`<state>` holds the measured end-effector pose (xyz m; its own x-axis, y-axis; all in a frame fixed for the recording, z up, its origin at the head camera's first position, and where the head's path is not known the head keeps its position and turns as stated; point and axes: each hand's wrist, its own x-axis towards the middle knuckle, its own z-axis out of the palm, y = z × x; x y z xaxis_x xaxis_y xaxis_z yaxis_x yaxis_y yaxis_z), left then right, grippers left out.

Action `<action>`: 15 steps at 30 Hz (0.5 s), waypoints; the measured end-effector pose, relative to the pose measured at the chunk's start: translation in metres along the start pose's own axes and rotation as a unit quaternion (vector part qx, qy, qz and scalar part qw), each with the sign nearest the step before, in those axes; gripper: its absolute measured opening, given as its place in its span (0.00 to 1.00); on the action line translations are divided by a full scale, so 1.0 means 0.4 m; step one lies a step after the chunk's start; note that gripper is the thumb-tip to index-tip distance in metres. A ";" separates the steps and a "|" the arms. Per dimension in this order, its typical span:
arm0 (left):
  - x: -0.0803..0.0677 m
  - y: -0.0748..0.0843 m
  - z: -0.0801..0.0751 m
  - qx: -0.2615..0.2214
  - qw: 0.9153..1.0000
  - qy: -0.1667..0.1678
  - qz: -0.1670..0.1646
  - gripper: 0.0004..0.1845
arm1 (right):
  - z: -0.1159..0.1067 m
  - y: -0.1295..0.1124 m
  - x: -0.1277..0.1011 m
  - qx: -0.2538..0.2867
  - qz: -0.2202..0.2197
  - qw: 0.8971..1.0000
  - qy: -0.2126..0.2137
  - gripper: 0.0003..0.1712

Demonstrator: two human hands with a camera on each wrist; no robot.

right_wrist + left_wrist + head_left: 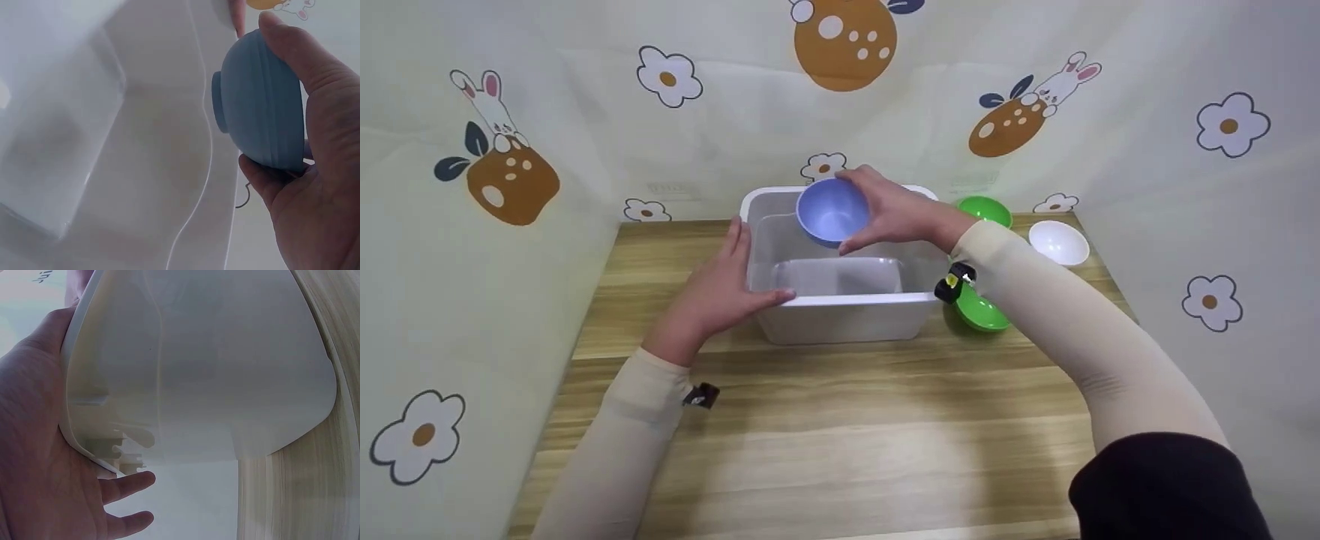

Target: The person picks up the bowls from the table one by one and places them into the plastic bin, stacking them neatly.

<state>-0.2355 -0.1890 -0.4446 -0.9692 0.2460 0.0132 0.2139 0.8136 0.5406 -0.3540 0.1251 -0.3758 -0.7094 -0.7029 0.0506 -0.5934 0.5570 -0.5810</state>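
Observation:
My right hand (889, 210) holds a blue bowl (831, 212) by its rim, thumb on one side and fingers on the other. The bowl is tipped over a white plastic bin (840, 322), and in the right wrist view the bowl's (259, 101) foot ring faces the bin's inside. Against the bin's left front corner rests my left hand (720, 289), its thumb along the front rim and its fingers along the left side. Two straight fingers (130, 486) of that hand show beside the bin wall in the left wrist view.
Right of the bin stand a green bowl (985, 210) at the back, a second green bowl (982, 311) nearer the front, partly behind the right wrist, and a white bowl (1059, 242). The wooden table (840, 435) is bordered by a patterned cloth (720, 142).

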 end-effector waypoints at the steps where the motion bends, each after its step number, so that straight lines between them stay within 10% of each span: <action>1: 0.000 0.000 0.000 0.000 1.000 -0.001 -0.001 0.80 | 0.003 0.003 0.006 -0.002 -0.002 1.000 0.000 0.72; 15: -0.002 0.003 -0.003 0.003 1.000 -0.001 0.006 0.79 | 0.018 0.020 0.071 -0.035 -0.042 0.998 0.001 0.71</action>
<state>-0.2346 -0.1890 -0.4429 -0.9664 0.2566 0.0181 0.2262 0.8143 0.5346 -0.3762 0.1065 -0.3848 -0.6568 -0.7475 0.0989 -0.6761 0.5257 -0.5163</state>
